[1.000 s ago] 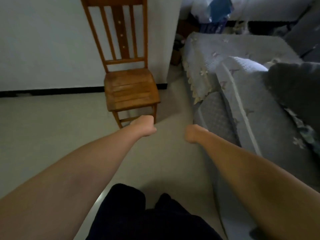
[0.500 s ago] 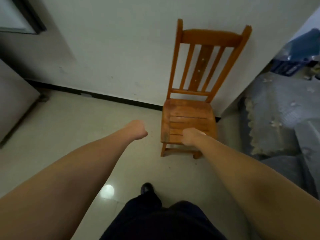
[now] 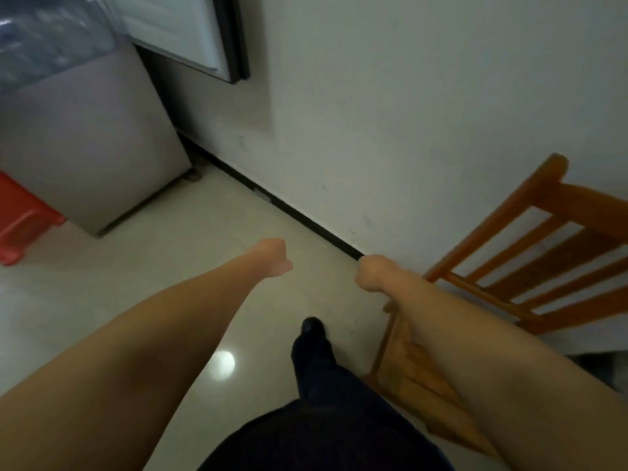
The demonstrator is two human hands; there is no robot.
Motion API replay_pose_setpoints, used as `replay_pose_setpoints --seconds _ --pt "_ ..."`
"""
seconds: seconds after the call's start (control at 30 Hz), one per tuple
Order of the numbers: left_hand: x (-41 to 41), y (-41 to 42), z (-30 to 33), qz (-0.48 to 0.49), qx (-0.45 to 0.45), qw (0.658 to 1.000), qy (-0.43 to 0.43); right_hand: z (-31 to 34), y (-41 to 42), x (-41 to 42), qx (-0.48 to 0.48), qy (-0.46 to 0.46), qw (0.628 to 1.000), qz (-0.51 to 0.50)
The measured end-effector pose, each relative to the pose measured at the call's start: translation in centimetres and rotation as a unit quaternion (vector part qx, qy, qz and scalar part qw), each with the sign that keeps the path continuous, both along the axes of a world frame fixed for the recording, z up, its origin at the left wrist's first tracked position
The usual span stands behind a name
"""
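Note:
Both my arms reach straight forward over a pale tiled floor. My left hand (image 3: pixel 273 258) is curled into a fist and holds nothing. My right hand (image 3: pixel 373 272) is also a closed fist with nothing in it, a short gap to the right of the left. A brown wooden slat-back chair (image 3: pixel 530 263) stands at the right against the wall, and my right forearm crosses over its seat. Neither hand touches the chair.
A grey cabinet (image 3: pixel 91 137) stands at the left with a red plastic stool (image 3: pixel 20 215) beside it. A white wall (image 3: pixel 407 96) with a black skirting line runs across ahead. My dark-trousered leg and black shoe (image 3: pixel 312 326) step forward below the hands.
The view has swung left: the sofa is gone, the chair slid to the right edge, and the grey cabinet and red stool came in. Both hands stayed fisted and outstretched.

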State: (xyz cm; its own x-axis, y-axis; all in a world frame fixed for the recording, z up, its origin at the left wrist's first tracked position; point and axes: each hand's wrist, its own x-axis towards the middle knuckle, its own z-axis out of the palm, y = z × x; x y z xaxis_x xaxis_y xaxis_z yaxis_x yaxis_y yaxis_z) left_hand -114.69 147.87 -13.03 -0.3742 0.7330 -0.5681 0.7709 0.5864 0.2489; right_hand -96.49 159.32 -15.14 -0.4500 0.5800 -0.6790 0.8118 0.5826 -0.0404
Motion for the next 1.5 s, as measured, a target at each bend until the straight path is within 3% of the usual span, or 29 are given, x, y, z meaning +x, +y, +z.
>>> replay_pose_setpoints --seconds 0.27,0.67,1.0,1.4,1.5 --pt "-13.2 8.5 2.4 0.158 0.057 0.986 -0.011 2.5 11.3 -17.9 0.019 0.035 0.991 0.124" --pt "-31.4 5.6 2.4 0.341 0.045 0.939 0.012 3.4 10.9 -42.5 0.005 0.059 0.949 0.309" --pt "-53.1 4.0 6.2 0.318 0.075 0.944 0.047 6.0 9.6 -64.4 0.008 0.119 0.954 0.275" --pt "-72.4 5.2 13.3 0.296 0.227 0.924 0.083 13.3 9.2 -85.6 0.055 0.312 0.915 0.248" --pt "-77.1 6.2 15.2 0.299 0.248 0.915 0.103 14.9 9.3 -90.8 0.086 0.382 0.889 0.236"
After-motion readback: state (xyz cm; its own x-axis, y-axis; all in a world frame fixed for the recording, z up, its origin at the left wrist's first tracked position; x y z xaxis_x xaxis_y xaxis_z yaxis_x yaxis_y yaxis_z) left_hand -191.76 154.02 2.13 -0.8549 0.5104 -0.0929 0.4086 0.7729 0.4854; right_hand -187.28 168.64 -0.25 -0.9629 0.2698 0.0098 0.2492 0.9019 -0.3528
